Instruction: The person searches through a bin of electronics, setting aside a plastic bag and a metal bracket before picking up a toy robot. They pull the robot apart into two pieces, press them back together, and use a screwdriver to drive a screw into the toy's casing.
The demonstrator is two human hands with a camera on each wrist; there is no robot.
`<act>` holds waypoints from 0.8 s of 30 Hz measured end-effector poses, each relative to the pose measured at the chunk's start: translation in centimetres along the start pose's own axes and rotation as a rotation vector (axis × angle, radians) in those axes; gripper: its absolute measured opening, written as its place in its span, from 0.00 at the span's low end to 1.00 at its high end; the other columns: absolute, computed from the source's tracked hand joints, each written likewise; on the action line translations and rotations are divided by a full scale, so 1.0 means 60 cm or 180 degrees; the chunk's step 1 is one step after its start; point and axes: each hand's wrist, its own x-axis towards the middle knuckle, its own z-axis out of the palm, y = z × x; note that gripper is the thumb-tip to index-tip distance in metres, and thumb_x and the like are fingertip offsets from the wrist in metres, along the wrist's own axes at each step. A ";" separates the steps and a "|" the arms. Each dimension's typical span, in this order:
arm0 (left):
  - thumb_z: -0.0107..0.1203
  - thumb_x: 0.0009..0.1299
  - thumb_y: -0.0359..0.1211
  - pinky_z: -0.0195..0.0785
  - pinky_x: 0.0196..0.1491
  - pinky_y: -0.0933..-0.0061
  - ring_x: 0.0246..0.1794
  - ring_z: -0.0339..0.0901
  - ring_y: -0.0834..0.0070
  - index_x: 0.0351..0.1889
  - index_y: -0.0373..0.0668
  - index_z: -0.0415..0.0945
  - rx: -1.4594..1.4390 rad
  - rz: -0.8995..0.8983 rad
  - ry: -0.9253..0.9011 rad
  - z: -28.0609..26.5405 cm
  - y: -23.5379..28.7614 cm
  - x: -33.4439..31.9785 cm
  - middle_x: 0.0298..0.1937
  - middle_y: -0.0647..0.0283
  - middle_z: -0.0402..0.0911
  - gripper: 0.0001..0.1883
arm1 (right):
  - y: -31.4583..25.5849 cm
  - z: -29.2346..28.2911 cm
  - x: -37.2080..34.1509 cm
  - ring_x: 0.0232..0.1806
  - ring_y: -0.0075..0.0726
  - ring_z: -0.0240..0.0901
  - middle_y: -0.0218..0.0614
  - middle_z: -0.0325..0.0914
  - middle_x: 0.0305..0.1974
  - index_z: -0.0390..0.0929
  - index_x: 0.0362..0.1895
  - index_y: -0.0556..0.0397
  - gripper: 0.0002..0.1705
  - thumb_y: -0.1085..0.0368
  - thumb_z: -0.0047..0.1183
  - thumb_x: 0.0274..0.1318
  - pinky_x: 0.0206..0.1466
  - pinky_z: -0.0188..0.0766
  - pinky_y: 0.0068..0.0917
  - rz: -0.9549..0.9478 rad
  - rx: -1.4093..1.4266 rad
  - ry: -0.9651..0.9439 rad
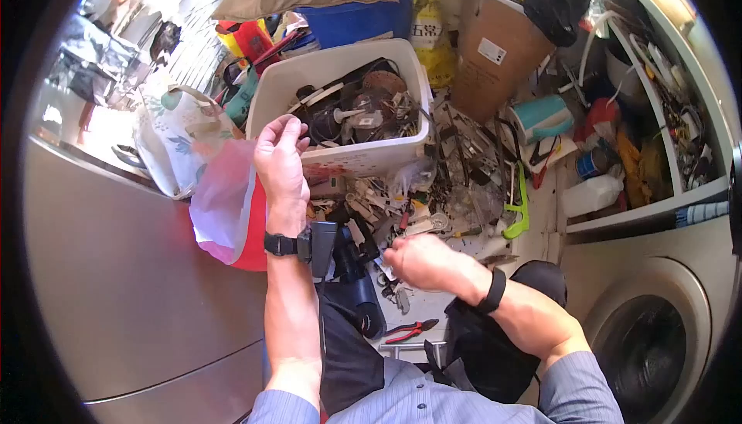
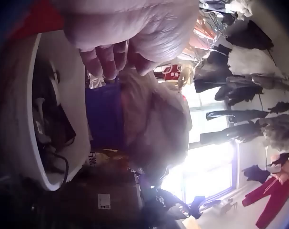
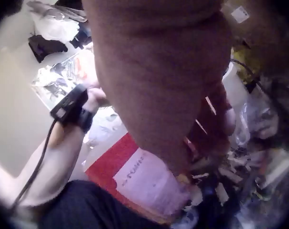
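In the head view my left hand [image 1: 280,163] is raised at the front left corner of a white plastic bin [image 1: 259,88], its fingers loosely bent and the thumb near them. The left wrist view shows the bent fingers of the left hand [image 2: 130,33] with no object visible among them. The bin holds dark motor-like parts, a rusty disc [image 1: 384,84] and cables. My right hand [image 1: 427,262] is curled above a heap of small scrap parts [image 1: 402,207] on the floor, with no held object showing. Below it lie red-handled pliers [image 1: 411,331].
A red and white bag [image 1: 224,207] stands against the steel cabinet [image 1: 147,269] on the left. A cardboard box [image 1: 498,57], a green hacksaw-like frame [image 1: 518,211] and a teal mug-shaped container [image 1: 543,120] stand or lie rightward. A washing machine [image 1: 587,285] borders the right side.
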 end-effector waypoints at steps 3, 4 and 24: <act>0.63 0.77 0.32 0.77 0.49 0.71 0.47 0.85 0.73 0.52 0.43 0.83 -0.0778 -0.0519 0.0222 0.022 -0.070 -0.054 0.46 0.67 0.86 0.08 | 0.105 -0.031 -0.036 0.38 0.56 0.86 0.46 0.84 0.33 0.83 0.35 0.52 0.09 0.64 0.52 0.60 0.45 0.84 0.51 0.0292 -0.0226 0.0093; 0.63 0.77 0.31 0.77 0.49 0.72 0.47 0.85 0.74 0.51 0.43 0.82 -0.0765 -0.0551 0.0241 -0.006 -0.053 -0.041 0.46 0.67 0.86 0.08 | 0.110 -0.051 0.010 0.39 0.56 0.86 0.47 0.84 0.34 0.83 0.35 0.52 0.08 0.64 0.52 0.59 0.45 0.84 0.50 0.0281 -0.0368 0.0190; 0.59 0.79 0.30 0.77 0.49 0.76 0.45 0.85 0.77 0.50 0.39 0.83 -0.0708 -0.0562 0.0143 -0.102 0.047 0.002 0.46 0.64 0.88 0.07 | 0.401 -0.046 0.493 0.50 0.61 0.85 0.50 0.87 0.43 0.88 0.44 0.55 0.12 0.68 0.55 0.61 0.55 0.83 0.52 0.1037 -0.1472 -0.0007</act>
